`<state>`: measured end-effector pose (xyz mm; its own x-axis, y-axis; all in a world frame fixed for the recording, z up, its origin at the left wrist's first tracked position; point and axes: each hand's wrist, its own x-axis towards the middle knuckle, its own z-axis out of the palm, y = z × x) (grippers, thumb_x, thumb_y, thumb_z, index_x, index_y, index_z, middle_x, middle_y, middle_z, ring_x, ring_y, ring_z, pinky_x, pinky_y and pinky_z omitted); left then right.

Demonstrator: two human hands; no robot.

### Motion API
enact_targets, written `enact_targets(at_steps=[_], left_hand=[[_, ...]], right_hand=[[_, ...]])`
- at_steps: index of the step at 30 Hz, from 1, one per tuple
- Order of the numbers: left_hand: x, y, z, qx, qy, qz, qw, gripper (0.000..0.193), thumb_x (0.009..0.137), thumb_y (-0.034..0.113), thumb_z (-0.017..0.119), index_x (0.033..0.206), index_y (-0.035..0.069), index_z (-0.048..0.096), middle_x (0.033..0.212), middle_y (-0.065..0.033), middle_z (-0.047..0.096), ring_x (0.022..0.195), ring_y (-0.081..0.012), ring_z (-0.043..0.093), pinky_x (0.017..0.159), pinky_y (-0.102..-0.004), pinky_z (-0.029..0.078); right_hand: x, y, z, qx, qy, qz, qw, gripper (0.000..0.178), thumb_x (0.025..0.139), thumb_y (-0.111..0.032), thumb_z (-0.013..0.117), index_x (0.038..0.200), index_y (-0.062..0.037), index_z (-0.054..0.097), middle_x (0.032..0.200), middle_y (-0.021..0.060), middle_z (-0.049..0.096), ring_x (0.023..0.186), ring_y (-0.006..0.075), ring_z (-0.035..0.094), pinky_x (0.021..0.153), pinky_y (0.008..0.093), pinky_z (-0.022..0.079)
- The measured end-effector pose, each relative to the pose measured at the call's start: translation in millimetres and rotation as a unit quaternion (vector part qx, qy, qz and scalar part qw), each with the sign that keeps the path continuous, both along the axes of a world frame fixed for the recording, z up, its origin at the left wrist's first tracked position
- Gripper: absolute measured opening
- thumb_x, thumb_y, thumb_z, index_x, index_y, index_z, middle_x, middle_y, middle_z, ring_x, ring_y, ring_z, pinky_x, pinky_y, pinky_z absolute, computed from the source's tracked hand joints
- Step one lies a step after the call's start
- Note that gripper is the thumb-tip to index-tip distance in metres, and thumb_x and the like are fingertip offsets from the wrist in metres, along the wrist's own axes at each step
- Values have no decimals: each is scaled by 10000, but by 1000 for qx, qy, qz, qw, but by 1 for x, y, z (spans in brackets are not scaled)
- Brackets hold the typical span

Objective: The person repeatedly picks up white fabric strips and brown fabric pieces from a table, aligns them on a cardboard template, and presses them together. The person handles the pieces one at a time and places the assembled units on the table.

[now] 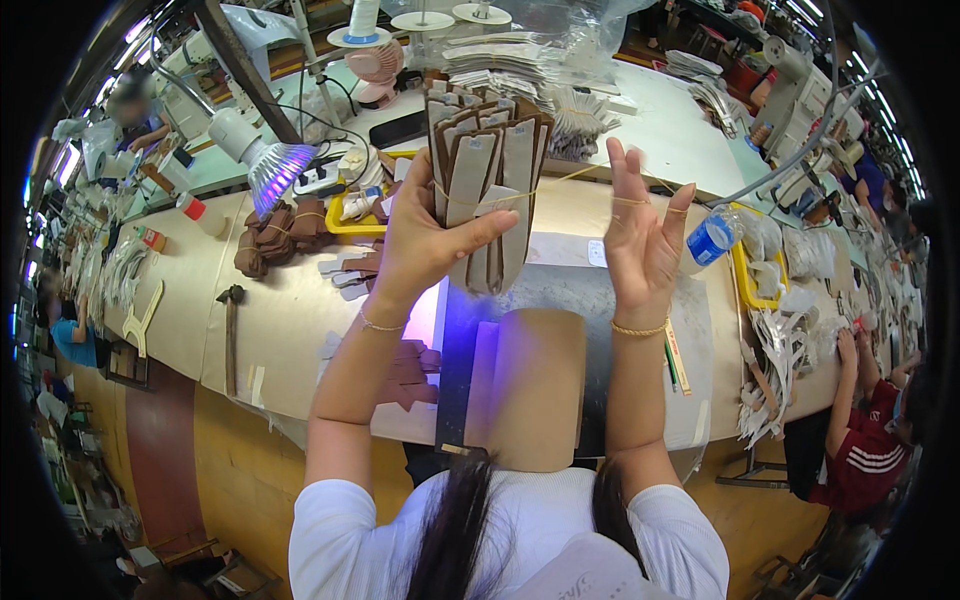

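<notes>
Raised over the table, my left hand (pixel 420 230) is closed round a thick bundle of flat brown-and-grey strips (pixel 475 185), its thumb across the front. A thin tan rubber band (pixel 572 178) crosses the bundle and stretches to the right. My right hand (pixel 642 245) holds that band pulled taut, looped over its spread, raised fingers. Below the hands, a brown sheet (pixel 540 390) rests on a dark board (pixel 600 300). Loose brown pieces (pixel 408 375) lie left of it, partly behind my left forearm.
A lamp (pixel 265 155) glows purple at the left, above banded brown bundles (pixel 285 235) and a hammer (pixel 231 330). Yellow trays (pixel 745 270) stand on both sides; a water bottle (pixel 712 238) is by the right one. A person in dark red (pixel 865 450) works at far right.
</notes>
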<state>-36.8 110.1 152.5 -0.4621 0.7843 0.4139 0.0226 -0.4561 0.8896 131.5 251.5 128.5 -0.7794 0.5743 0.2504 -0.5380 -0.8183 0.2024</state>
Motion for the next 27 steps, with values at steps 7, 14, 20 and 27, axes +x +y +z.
enact_targets(at_steps=[7, 14, 20, 27], left_hand=[[-15, 4, -1, -151, 58, -203, 966, 721, 662, 177, 833, 1214, 12, 399, 1022, -85, 576, 929, -138, 562, 814, -265, 458], [-22, 3, 0, -332, 284, -260, 861, 799, 604, 396, 799, 1167, -58, 461, 1020, -160, 597, 910, -201, 592, 805, -295, 463], [-19, 12, -2, -313, 318, -261, 856, 853, 601, 402, 803, 1213, -70, 441, 1086, -179, 582, 996, -215, 575, 863, -301, 440], [-26, 22, -3, -328, 192, -332, 863, 819, 666, 255, 796, 1301, -46, 376, 1283, -160, 478, 1184, -224, 463, 1020, -313, 335]], right_hand=[[-22, -25, 3, 498, -238, -187, 812, 951, 666, -368, 798, 1374, -149, 204, 1371, 115, 299, 1276, 255, 325, 1045, 400, 328], [-26, -13, 27, 801, -309, -187, 478, 711, 666, -258, 784, 1268, -61, 464, 1140, 76, 512, 1051, 156, 498, 909, 276, 405], [-13, -7, 21, 796, -312, -246, 457, 556, 692, -287, 787, 1144, -61, 554, 1059, 61, 539, 969, 137, 526, 829, 260, 439], [-6, 0, 18, 771, -406, -105, 479, 384, 722, -299, 763, 985, -63, 613, 868, 50, 604, 777, 114, 568, 692, 239, 461]])
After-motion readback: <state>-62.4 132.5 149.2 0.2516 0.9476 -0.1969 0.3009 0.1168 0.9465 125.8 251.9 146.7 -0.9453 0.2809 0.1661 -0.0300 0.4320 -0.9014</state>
